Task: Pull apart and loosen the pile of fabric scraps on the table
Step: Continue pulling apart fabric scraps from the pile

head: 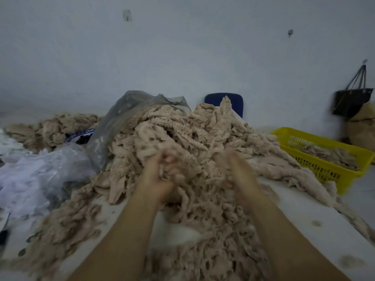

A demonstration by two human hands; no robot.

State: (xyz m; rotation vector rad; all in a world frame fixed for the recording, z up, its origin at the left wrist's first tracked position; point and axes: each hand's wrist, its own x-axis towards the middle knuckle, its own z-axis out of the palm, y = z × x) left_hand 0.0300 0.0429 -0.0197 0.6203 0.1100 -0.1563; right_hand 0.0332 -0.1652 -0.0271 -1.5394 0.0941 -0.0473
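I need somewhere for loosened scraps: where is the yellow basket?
Head view: the yellow basket sits far right on the table, beside the scrap pile, below the hanging black bag.

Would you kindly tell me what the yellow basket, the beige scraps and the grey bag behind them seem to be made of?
Yellow latticed basket: likely rigid moulded plastic, semi-glossy, judging by its perforated walls. Beige fabric scraps: soft knitted or woven textile, matte, with frayed, holey strands; fibre unclear. Grey translucent bag: thin plastic film, crinkled and faintly shiny.
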